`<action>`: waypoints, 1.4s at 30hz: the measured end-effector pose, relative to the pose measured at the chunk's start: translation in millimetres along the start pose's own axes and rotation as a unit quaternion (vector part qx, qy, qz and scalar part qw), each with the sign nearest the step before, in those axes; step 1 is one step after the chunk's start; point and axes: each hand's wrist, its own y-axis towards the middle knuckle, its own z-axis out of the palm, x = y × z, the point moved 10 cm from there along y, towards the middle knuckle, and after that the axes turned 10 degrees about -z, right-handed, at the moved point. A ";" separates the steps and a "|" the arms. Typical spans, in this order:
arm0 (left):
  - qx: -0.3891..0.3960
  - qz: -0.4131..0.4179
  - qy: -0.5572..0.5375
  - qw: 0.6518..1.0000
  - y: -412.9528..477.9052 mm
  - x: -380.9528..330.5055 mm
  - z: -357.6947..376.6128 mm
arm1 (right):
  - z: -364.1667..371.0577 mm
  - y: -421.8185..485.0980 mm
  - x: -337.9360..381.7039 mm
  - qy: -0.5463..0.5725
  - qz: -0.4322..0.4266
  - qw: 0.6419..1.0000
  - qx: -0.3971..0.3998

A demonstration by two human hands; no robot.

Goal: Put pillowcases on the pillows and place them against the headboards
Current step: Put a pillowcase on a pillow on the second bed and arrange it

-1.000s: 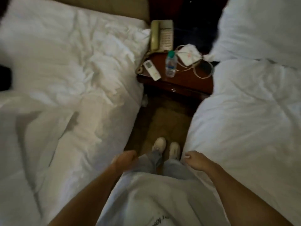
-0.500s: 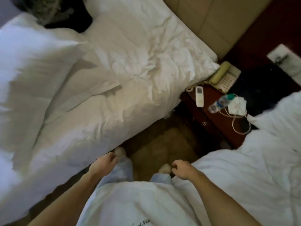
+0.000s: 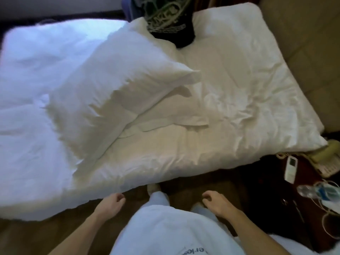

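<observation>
Head view: left hand [image 3: 110, 206] and right hand [image 3: 217, 204] are hanging empty at lower centre, fingers loosely curled, gripping nothing, while a plump white fabric pillow [image 3: 112, 96] is lying at centre-left on the rumpled white bed [image 3: 239, 100], a flat white pillowcase [image 3: 176, 120] lying beside it.

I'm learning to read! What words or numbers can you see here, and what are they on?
"er ke": upside-down fragment printed on the person's white shirt; the rest is cut off.
Dark cap on the bed: green lettering, too blurred to read.
Remote and phone buttons: too small.
</observation>
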 end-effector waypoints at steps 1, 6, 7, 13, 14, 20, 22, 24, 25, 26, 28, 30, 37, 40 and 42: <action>-0.003 -0.009 -0.012 1.000 2.6 12.8 -10.3 | -1.2 8.0 17.6 -0.013 -0.016 1.000 0.012; -0.030 -0.059 -0.076 0.995 1.2 53.4 -40.0 | -24.0 44.5 78.7 -0.082 -0.079 0.993 0.043; -0.029 -0.071 -0.082 0.994 -2.3 55.3 -40.2 | -30.2 51.7 86.8 -0.096 -0.088 0.990 0.046; 0.000 -0.110 -0.120 0.987 -12.4 27.0 -23.4 | -55.5 104.7 138.1 -0.133 -0.148 0.976 0.091; -0.002 -0.117 -0.122 0.986 -15.1 18.4 -25.6 | -60.4 112.0 148.1 -0.134 -0.159 0.974 0.093; -0.040 -0.123 -0.125 0.984 -13.6 -33.7 -73.6 | -99.2 146.3 189.5 -0.128 -0.173 0.970 0.109; -0.051 -0.130 -0.143 0.980 -7.9 -43.8 -96.1 | -115.4 153.0 205.0 -0.135 -0.182 0.969 0.102; -0.073 -0.139 -0.161 0.974 0.4 -50.7 -122.2 | -134.3 158.1 220.0 -0.138 -0.186 0.969 0.081; -0.085 -0.135 -0.166 0.973 5.2 -54.8 -135.1 | -142.2 163.6 226.2 -0.128 -0.189 0.971 0.071; -0.091 -0.131 -0.170 0.972 9.1 -57.5 -146.4 | -150.4 167.9 232.9 -0.117 -0.186 0.973 0.063; -0.098 -0.125 -0.174 0.972 20.6 -59.1 -166.3 | -166.4 181.3 246.2 -0.111 -0.186 0.975 0.040; -0.102 -0.115 -0.174 0.973 34.3 -60.5 -188.5 | -181.8 199.9 260.3 -0.100 -0.196 0.976 0.009; -0.163 -0.048 -0.124 0.978 82.0 -64.7 -285.3 | -237.7 170.6 381.3 -0.131 -0.234 0.955 -0.126; -0.244 -0.037 -0.111 0.963 89.3 -65.6 -338.3 | -245.8 171.4 425.9 -0.131 -0.243 0.946 -0.167; -0.286 -0.022 -0.113 0.951 96.6 -69.4 -372.9 | -251.5 171.7 457.8 -0.134 -0.252 0.937 -0.199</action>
